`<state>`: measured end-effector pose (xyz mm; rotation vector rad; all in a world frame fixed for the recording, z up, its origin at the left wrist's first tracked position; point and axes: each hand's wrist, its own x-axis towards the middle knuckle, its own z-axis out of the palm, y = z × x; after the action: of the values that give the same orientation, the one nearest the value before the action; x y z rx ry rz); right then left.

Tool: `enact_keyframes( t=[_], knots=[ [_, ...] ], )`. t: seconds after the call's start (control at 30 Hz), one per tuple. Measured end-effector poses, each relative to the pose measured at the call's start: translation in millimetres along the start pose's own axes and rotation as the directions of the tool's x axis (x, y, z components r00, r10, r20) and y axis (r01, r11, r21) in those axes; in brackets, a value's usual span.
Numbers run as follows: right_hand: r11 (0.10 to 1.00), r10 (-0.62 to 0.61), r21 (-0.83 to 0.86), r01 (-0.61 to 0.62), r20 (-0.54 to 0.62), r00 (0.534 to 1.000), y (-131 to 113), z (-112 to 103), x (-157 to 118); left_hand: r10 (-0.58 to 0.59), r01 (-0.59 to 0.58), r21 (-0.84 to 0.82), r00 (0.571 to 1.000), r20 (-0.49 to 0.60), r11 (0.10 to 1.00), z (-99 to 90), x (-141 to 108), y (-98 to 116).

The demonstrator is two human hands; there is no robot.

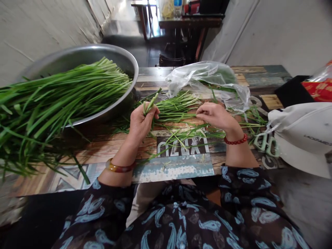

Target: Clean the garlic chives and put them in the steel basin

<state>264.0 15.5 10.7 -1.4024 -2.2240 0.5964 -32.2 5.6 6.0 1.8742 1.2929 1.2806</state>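
My left hand (142, 121) is closed around a small bunch of garlic chives (151, 106), their pale ends sticking up past the thumb. To the right, my right hand (214, 116) has its fingers pinched together over the tabletop; whatever they grip, if anything, is too small to make out. Between and behind the hands lies a pile of loose garlic chives (178, 103). Thin scraps and stray leaves (181, 135) are scattered in front of it. A large metal basin (133, 74) on the left holds a thick heap of garlic chives (77, 86) that hangs over its near rim.
A clear plastic bag (202, 74) with greens in it lies behind the pile. At the right are a pair of green-handled scissors (267, 143), a white cap (303, 135) and a red package (319, 90). Another table (192, 23) stands farther back.
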Motion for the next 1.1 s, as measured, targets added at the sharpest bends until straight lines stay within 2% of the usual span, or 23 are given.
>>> enact_keyframes(
  t=[0.1, 0.23, 0.37, 0.5, 0.63, 0.7, 0.77, 0.83, 0.97, 1.1],
  knots=[
    [0.971, 0.025, 0.240, -0.004, -0.084, 0.996, -10, 4, 2, -0.037, 0.034, -0.056, 0.998, -0.047, 0.998, -0.8, -1, -2],
    [0.952, 0.024, 0.306, 0.029, -0.168, 0.986, -17, 13, 4, -0.039, 0.037, -0.015, 0.994, -0.101, 0.999, -2.1, -1, -2],
    [0.930, 0.007, 0.362, 0.061, -0.184, 0.983, -24, 23, 7, -0.046, 0.052, 0.064, 0.995, -0.088, 0.997, -0.3, -2, 3],
    [0.938, -0.049, 0.324, 0.127, -0.239, 0.970, -30, 30, 8, -0.019, 0.020, 0.100, 1.000, -0.016, 0.995, 1.7, -4, 7],
    [0.963, -0.173, 0.148, 0.224, -0.298, 0.939, -29, 35, 9, 0.095, -0.098, 0.192, 0.995, 0.024, 0.977, 0.1, -5, 6],
    [0.967, -0.178, 0.118, 0.225, -0.319, 0.931, -30, 37, 9, 0.156, -0.160, 0.248, 0.987, 0.034, 0.955, -0.3, -6, 5],
    [0.963, -0.145, 0.168, 0.211, -0.336, 0.931, -33, 41, 9, 0.196, -0.212, 0.288, 0.977, 0.083, 0.934, 1.4, -8, 7],
    [0.950, -0.109, 0.245, 0.196, -0.329, 0.938, -39, 45, 10, 0.199, -0.253, 0.319, 0.961, 0.192, 0.913, 5.5, -11, 10],
    [0.921, -0.045, 0.363, 0.145, -0.270, 0.962, -53, 53, 10, 0.107, -0.274, 0.405, 0.915, 0.390, 0.872, 14.9, -18, 15],
    [0.890, 0.039, 0.454, 0.048, -0.181, 0.983, -54, 56, 11, 0.059, -0.239, 0.407, 0.911, 0.408, 0.881, 16.3, -16, 12]
  ],
)
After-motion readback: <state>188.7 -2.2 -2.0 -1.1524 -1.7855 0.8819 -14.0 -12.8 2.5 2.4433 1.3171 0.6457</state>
